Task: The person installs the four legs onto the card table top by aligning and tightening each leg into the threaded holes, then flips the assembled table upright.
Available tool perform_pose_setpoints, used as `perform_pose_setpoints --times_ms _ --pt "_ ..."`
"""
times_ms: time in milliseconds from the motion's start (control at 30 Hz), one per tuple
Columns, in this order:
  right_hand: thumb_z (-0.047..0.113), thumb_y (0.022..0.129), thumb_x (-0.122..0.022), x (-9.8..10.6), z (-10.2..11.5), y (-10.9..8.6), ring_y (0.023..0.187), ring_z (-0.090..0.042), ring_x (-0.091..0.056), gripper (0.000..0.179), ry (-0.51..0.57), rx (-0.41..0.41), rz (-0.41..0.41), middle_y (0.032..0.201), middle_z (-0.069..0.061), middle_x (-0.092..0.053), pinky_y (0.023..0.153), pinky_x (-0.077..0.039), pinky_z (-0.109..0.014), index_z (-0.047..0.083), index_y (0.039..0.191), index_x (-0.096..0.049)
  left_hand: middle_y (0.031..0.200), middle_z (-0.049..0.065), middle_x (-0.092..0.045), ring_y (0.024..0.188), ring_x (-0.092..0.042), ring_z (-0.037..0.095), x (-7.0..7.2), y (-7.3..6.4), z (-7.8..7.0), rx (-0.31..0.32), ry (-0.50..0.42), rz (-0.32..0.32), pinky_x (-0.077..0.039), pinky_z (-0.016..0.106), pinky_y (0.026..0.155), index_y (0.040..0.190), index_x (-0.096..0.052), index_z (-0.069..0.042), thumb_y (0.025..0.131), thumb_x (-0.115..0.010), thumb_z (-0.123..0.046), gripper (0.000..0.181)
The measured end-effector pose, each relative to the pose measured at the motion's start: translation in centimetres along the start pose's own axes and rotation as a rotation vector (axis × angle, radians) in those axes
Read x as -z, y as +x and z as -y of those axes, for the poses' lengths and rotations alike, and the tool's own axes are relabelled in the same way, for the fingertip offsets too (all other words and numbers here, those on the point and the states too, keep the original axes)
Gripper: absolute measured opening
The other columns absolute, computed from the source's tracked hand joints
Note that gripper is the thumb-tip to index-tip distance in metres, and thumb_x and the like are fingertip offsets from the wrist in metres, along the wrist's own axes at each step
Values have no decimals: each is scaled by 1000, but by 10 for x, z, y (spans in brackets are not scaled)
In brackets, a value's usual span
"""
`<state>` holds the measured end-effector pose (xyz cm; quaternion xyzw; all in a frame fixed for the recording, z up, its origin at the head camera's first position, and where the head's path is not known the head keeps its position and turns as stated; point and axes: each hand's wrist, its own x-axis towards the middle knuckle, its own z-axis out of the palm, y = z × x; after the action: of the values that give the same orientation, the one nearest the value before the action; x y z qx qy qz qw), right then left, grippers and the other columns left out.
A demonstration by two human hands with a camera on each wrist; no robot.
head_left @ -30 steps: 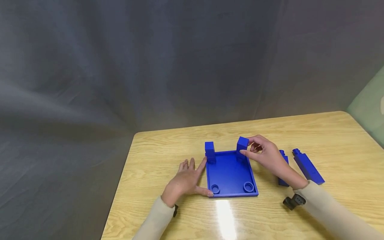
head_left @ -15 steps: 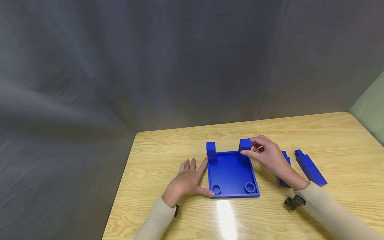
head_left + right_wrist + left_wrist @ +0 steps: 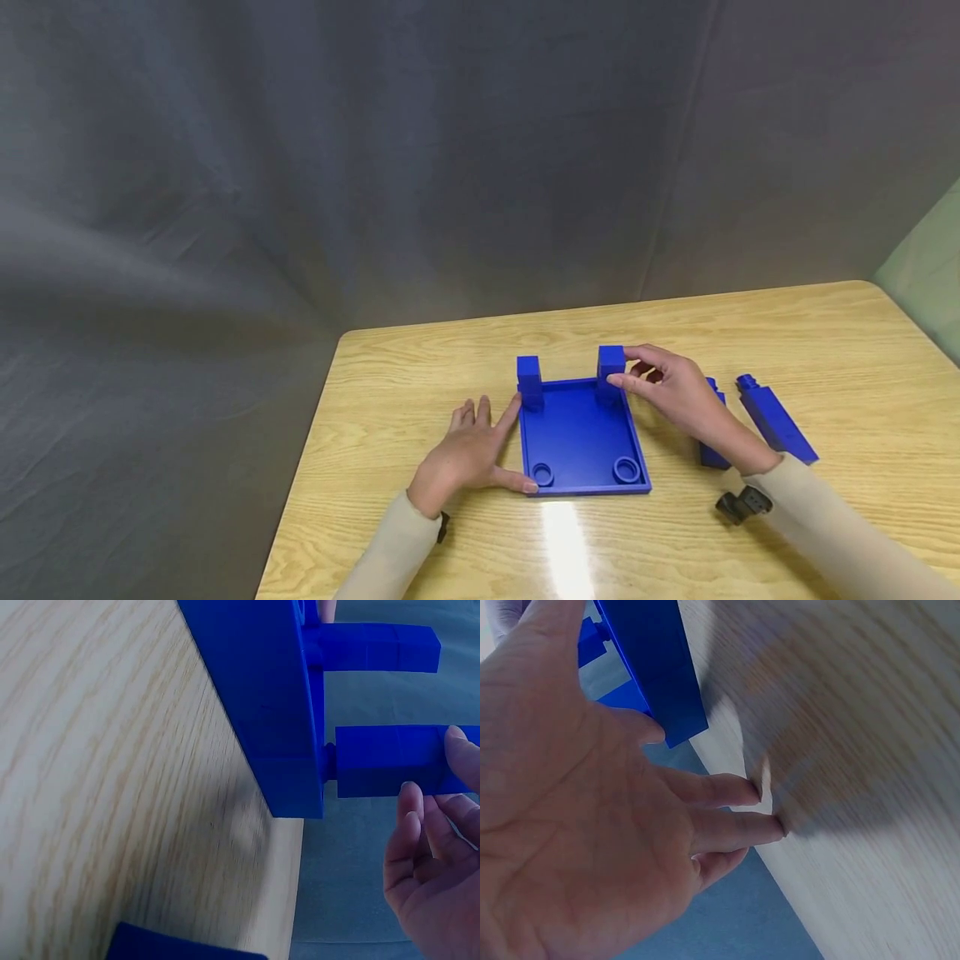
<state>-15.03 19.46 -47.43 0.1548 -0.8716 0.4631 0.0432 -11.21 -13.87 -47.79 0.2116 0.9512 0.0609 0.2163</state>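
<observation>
A square blue tabletop piece (image 3: 577,437) with a raised rim lies on the table, round sockets at its two near corners. My left hand (image 3: 465,457) braces its left side, fingers spread, the thumb at the near-left corner and the index fingertip at the far-left one. At the far-right corner my right hand (image 3: 675,398) pinches an upright blue leg (image 3: 611,365) between thumb and fingers. In the right wrist view, a narrow neck shows between this leg (image 3: 382,761) and the rim. Another blue leg (image 3: 529,379) stands upright at the far-left corner.
Two more blue legs lie to the right: one loose leg (image 3: 776,422) with a threaded end, and a second leg (image 3: 714,455) partly hidden under the right forearm. The wooden table (image 3: 375,417) ends at a dark curtain (image 3: 480,167) behind and at left.
The leg in my right hand has turned about its upright axis, and its top now lies squarer to the rim. My right fingers shifted slightly with it; my left hand keeps its place.
</observation>
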Motion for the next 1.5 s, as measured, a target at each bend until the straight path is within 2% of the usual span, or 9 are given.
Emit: perform_pose_setpoints --times_ms 233,467,767,1000,1200,1333,1500 --pt "14 100 -83 -2 -5 0 86 -20 -66 36 6 48 -3 96 -2 -71 75 -55 -24 -3 130 -73 172 37 -19 157 -23 58 0 1 1 -4 -1 -7 -15 60 129 178 0 -26 81 -74 -86 136" --pt "8 98 -83 -2 -6 0 82 -15 -65 23 62 107 -21 96 -1 -67 73 -54 -23 5 119 -75 171 38 -21 156 -24 59 1 1 2 -14 -8 -25 -18 62 128 178 -2 -25 81 -75 -85 135" --pt "7 97 -83 -5 -7 -2 81 -15 -64 19 56 119 -36 92 1 -65 72 -54 -22 7 112 -73 172 38 -19 157 -22 59 1 -1 0 -9 -26 -17 -17 62 128 178 -3 -25 81 -77 -82 135" --pt "6 95 -86 -6 -8 0 78 -16 -62 24 47 142 -47 91 -2 -62 69 -52 -21 6 115 -73 171 38 -20 156 -22 60 2 -1 -1 -15 -41 -25 -18 62 128 178 -4 -24 81 -78 -82 135" --pt "13 95 -88 -6 -8 2 77 -18 -56 32 28 111 -12 90 -4 -59 63 -46 -24 6 123 -74 172 38 -19 157 -22 59 1 -2 0 -5 -35 -18 -18 62 128 178 -3 -24 81 -78 -82 135" --pt "16 95 -89 -7 -8 1 78 -18 -57 41 32 75 -3 90 -2 -61 64 -46 -24 3 130 -74 172 38 -19 157 -22 59 1 -2 0 -9 -33 -19 -18 62 128 178 -3 -24 82 -77 -82 135" --pt "16 96 -88 -6 -7 0 83 -17 -61 31 26 58 -21 95 0 -68 70 -49 -23 6 123 -76 172 38 -19 157 -22 59 1 -2 0 -12 -30 -18 -18 62 128 178 -3 -24 81 -77 -82 135"
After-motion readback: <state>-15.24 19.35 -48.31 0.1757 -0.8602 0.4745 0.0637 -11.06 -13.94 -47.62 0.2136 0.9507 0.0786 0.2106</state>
